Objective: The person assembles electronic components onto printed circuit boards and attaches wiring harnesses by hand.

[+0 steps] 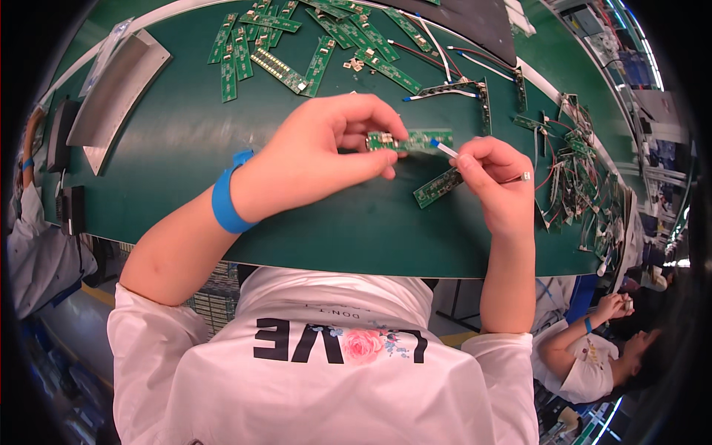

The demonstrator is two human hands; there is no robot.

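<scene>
My left hand, with a blue band on its wrist, grips a narrow green circuit board by its left end between thumb and fingers. A pale component shows near that end of the board. In my right hand, thumb and forefinger pinch a white ribbon cable. Its blue tip is at the board's right part; whether it touches cannot be told. A second, darker circuit board hangs or lies just below, partly behind my right fingers. A small white plug on a red wire pokes out beside my right hand.
Loose green boards are strewn along the far side of the green table. Wired boards lie far right, and a tangled heap of them covers the right edge. A bent metal sheet stands left. Co-workers sit on both sides.
</scene>
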